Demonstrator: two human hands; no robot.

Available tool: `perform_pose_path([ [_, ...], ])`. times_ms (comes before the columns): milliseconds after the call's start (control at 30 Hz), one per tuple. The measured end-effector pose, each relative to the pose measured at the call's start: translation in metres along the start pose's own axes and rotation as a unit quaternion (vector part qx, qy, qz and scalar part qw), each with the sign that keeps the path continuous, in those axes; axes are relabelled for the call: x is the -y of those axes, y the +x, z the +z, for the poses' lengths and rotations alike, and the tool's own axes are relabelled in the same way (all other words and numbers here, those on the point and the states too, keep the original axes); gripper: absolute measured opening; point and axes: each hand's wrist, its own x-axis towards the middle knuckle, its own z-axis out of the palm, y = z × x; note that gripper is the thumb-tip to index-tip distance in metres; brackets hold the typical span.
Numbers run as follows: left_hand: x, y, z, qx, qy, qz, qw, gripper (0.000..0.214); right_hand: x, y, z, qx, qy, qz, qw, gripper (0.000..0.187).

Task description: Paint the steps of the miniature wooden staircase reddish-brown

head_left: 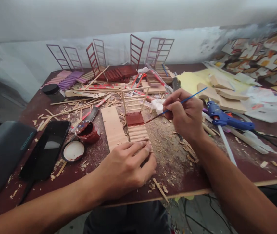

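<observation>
You are at a makeshift model-making workshop. The dark red tabletop [247,162] across the middle of the frame is strewn with thin wooden sticks [80,107] and sawdust [169,143]. A blue glue gun [226,118] lies right of centre, an open pot of red-brown paint [88,131] left of centre, and a fine paintbrush [182,101] is in use between them. Small painted frames [136,48] lean along the white sheet [128,16] at the top. Cut panels [257,55] pile up at upper right.
</observation>
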Motion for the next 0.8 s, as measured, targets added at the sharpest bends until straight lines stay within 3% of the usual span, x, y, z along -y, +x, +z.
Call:
perform_pose_path([
  [433,0.001,0.002,-0.001,0.005,0.002,-0.001,1.000,0.026,0.006,-0.013,0.015,0.107,0.052,0.006,0.993,0.016],
  [800,0.002,0.002,0.000,-0.006,-0.005,-0.001,1.000,0.024,0.004,-0.015,0.018,0.131,0.005,-0.020,0.991,0.011],
])
